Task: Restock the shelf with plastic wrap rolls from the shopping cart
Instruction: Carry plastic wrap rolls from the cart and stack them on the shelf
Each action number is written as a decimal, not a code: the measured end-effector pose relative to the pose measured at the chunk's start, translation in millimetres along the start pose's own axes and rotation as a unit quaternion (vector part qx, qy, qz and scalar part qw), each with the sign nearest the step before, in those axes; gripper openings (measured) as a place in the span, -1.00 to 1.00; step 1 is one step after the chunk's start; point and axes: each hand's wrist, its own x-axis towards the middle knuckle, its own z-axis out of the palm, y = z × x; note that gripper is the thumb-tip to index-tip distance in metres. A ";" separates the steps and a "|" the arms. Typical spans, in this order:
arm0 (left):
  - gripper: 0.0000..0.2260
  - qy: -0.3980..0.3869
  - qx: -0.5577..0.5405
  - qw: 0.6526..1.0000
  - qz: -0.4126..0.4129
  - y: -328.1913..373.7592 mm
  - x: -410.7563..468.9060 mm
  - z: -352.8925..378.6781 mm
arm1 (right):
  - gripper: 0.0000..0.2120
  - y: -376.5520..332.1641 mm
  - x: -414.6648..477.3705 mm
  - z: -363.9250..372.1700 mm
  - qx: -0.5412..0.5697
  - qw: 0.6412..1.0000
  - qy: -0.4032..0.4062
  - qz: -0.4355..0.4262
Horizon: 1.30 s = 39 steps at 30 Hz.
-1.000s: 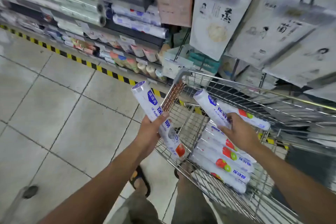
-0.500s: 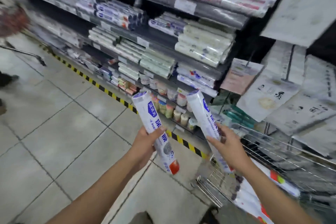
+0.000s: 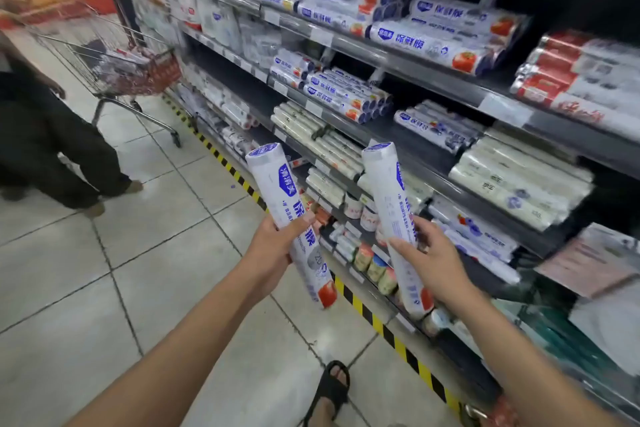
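My left hand [image 3: 273, 253] grips a white plastic wrap roll [image 3: 277, 180] with blue print and a red tomato picture, held upright and tilted left. My right hand [image 3: 433, 260] holds a second matching roll [image 3: 386, 184] the same way. Both rolls hang in front of the dark grey shelf [image 3: 408, 59], whose levels carry stacks of like rolls [image 3: 429, 42]. My own shopping cart is out of view.
Another person [image 3: 45, 135] stands at the left with a wire cart [image 3: 114, 55] in the aisle. A yellow-black stripe [image 3: 367, 312] runs along the shelf's foot. My sandalled foot [image 3: 329, 392] rests on the tiled floor. Jars and cups [image 3: 374, 263] fill the low shelf.
I have turned left from my cart toward the shelf. Both hands lifted their rolls out of the cart area and now hold them up before the shelves.
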 end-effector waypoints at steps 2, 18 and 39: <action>-0.69 0.007 -0.002 1.000 0.009 19.1 24.5 -8.3 | -0.45 -10.0 36.0 11.5 0.007 1.000 -0.005 -0.020; -0.41 -0.023 -0.032 0.998 0.053 136.0 248.7 -4.6 | -0.59 -93.8 262.1 16.8 0.018 0.997 0.032 -0.074; -0.68 -0.333 -0.139 0.932 -0.031 236.0 483.7 77.2 | -0.39 -191.3 417.8 -101.7 -0.461 0.819 0.341 -0.011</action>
